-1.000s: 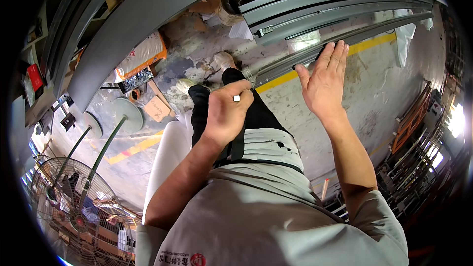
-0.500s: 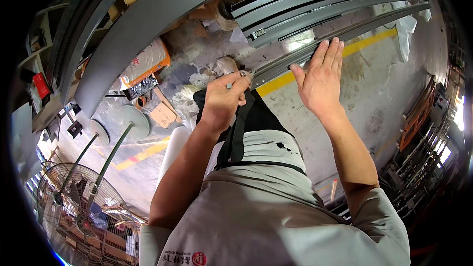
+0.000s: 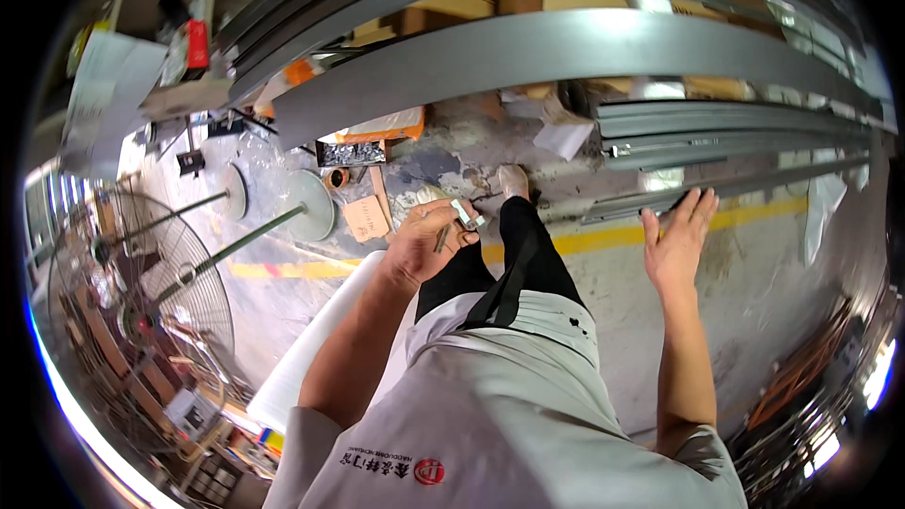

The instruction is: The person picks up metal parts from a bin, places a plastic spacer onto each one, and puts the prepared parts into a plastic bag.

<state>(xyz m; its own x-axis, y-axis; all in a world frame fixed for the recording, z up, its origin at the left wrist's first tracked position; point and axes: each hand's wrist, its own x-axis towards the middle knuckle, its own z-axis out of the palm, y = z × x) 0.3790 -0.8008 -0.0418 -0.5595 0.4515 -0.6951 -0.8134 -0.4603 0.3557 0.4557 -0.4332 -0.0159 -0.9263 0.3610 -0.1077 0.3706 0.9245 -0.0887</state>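
Observation:
My left hand (image 3: 422, 243) is closed on a small silvery metal fitting (image 3: 464, 215), which sticks out past the thumb and forefinger. A thin dull metal piece (image 3: 441, 239) also shows against this palm; its kind is too small to tell. My right hand (image 3: 679, 243) lies with its fingers stretched out and the thumb apart. Those fingertips reach the near edge of a long narrow grey metal profile (image 3: 754, 187); whether they press on it I cannot tell. Just beyond lies a set of wider grooved grey profiles (image 3: 735, 123).
A broad flat grey bar (image 3: 528, 55) spans the far side. A wire fan (image 3: 141, 283) stands at left, near round-based stands (image 3: 306, 207). A tray of small metal parts (image 3: 351, 153), cardboard pieces (image 3: 366, 219) and a white roll (image 3: 311, 344) are on the left.
The view has swung left, and I stand farther from the profiles. My left hand has come off the profile's end and turned, showing the metal fitting. My right hand stays stretched at the profile.

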